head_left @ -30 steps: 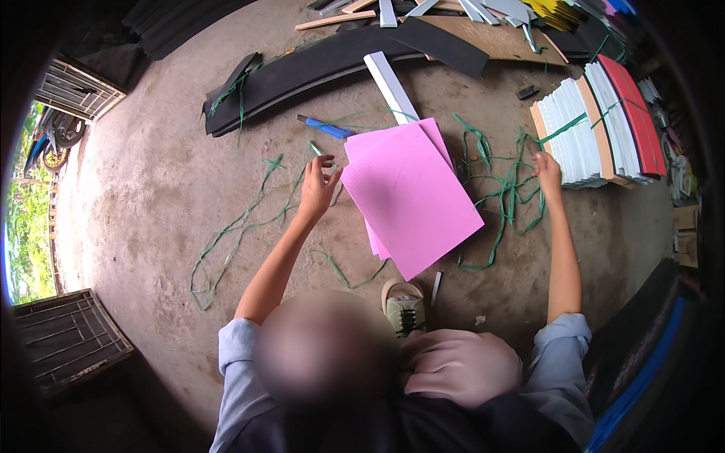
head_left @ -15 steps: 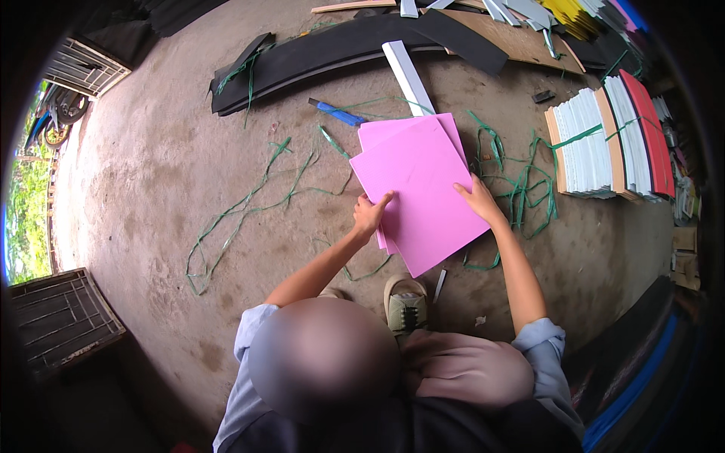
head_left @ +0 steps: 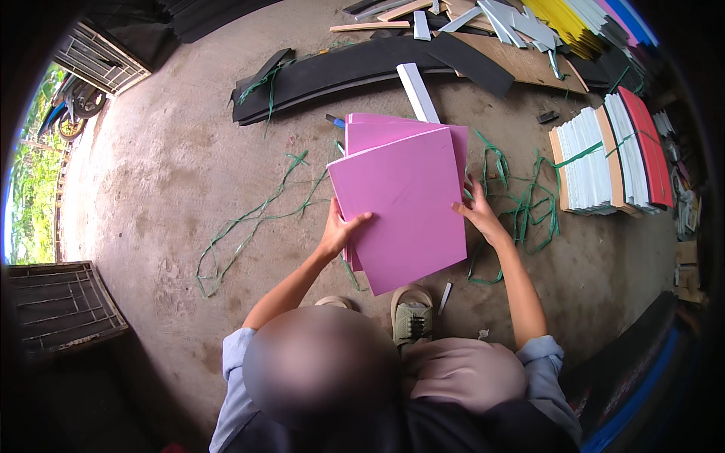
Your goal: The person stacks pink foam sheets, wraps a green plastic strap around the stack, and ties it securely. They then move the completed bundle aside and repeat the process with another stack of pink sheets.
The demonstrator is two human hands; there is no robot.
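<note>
Several pink foam sheets [head_left: 400, 204] form a loose, unevenly fanned stack in front of me, the top one turned against those under it. My left hand [head_left: 340, 230] grips the left edge, thumb on the top sheet and fingers tucked behind. At the right edge my right hand [head_left: 481, 213] holds the stack, its thumb on the face and its fingers along the side. Behind the stack's far left corner shows the tip of a blue utility knife [head_left: 337, 121]; the rest is hidden. A long white strip [head_left: 418, 92] lies just beyond the sheets.
Tangled green plastic twine [head_left: 532, 200] lies on the concrete floor [head_left: 174, 166] on both sides. A tied bundle of white, tan and red sheets [head_left: 604, 158] stands at the right. Long black foam strips [head_left: 340, 72] and offcuts [head_left: 506, 23] lie at the back. A small white strip [head_left: 445, 298] rests near my shoe.
Both hands have turned the pink stack and brought it slightly left and nearer to me. The stack now covers most of the blue utility knife.
</note>
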